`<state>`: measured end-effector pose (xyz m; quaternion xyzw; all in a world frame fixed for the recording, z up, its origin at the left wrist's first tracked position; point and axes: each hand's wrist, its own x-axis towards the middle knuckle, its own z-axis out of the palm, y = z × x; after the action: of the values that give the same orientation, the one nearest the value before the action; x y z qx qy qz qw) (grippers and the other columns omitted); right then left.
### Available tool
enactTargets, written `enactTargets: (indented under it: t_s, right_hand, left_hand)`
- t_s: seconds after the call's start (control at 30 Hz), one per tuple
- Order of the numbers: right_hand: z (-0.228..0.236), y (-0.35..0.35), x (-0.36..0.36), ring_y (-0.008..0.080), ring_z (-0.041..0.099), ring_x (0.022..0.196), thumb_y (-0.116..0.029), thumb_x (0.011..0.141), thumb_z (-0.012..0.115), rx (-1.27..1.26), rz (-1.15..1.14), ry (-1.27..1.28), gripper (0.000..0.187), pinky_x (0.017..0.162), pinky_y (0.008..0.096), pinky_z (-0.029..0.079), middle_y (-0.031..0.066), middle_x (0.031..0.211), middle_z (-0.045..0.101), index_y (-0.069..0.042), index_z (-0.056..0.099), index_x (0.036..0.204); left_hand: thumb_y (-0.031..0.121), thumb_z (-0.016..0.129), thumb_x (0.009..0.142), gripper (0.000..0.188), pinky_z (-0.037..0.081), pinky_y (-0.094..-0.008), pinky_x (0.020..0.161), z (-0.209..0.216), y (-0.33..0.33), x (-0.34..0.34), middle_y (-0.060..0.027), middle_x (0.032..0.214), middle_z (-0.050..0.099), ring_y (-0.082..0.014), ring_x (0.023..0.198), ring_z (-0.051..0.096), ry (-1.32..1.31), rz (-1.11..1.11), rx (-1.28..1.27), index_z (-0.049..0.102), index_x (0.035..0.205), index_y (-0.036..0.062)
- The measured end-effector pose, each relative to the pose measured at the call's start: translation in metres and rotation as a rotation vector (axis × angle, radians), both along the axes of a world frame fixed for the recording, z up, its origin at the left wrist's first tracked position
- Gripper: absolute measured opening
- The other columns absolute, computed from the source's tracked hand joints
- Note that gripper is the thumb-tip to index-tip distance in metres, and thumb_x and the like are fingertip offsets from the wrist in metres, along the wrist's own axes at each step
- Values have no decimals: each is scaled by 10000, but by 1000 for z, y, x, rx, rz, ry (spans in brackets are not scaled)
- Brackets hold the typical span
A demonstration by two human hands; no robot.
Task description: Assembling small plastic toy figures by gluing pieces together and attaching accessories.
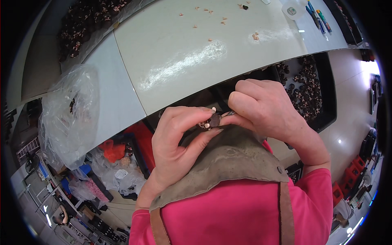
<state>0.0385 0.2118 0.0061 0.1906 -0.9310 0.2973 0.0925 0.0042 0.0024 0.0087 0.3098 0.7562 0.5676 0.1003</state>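
Observation:
A small dark-brown figure with pale pink parts [214, 120] sits between the thumb and fingertips of my left hand [173, 134], in front of my apron. My right hand [265, 106] is closed, its thumb and finger pressed together right beside the figure. Something thin and greyish [229, 113] shows at those fingertips, too small and covered to name. Both hands are held just off the near edge of the pale table [171, 49].
Small pinkish bits [255, 36] lie scattered on the table, with hand tools [318, 18] at the far right. A black tray [328, 90] of similar dark pieces stands to the right. More pieces [87, 24] fill the far left. A clear plastic bag [71, 118] hangs over the left edge.

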Motion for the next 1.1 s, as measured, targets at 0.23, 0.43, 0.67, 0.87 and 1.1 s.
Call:
enactTargets:
  t_s: [0.23, 0.43, 0.67, 0.87, 1.1]
  right_hand:
    - [0, 0, 0, 240, 477, 564, -363, 734, 712, 1, 11, 16, 397, 483, 344, 394, 58, 651, 407, -81, 434, 700]
    - [1, 1, 0, 235, 475, 563, -357, 732, 714, 23, 24, 22, 392, 483, 340, 393, 55, 651, 401, -85, 434, 698]
    - [-1, -1, -1, 236, 474, 563, -360, 735, 712, 2, -3, 28, 400, 482, 340, 392, 56, 653, 402, -82, 427, 695]
    - [-2, 0, -1, 257, 475, 567, -331, 754, 710, -1, 22, 1, 380, 481, 353, 393, 66, 658, 426, -71, 437, 703]
    - [3, -4, 7, 83, 438, 656, -204, 866, 660, -862, -96, -592, 223, 599, 241, 377, -11, 743, 468, -53, 496, 861]
  left_hand:
    - [-68, 753, 712, 399, 471, -287, 801, 1, -2, 1, -87, 1021, 583, -192, 950, 582, 20, -23, -28, 581, 1059, 29]
    - [-71, 752, 713, 401, 471, -287, 801, 1, -2, 1, -89, 1024, 584, -191, 952, 580, -6, -14, -17, 581, 1061, 29]
    - [-77, 748, 715, 401, 471, -283, 802, 1, -3, 2, -91, 1029, 582, -190, 956, 580, -30, -11, -3, 583, 1063, 31]
    - [-87, 734, 729, 432, 476, -281, 852, -1, -6, 3, -92, 1077, 564, -171, 968, 585, -135, -28, -44, 548, 1104, 20]
    - [-54, 720, 774, 413, 498, -282, 883, -6, 0, 10, -85, 1090, 544, -159, 987, 601, -438, 46, 191, 538, 1136, 24]
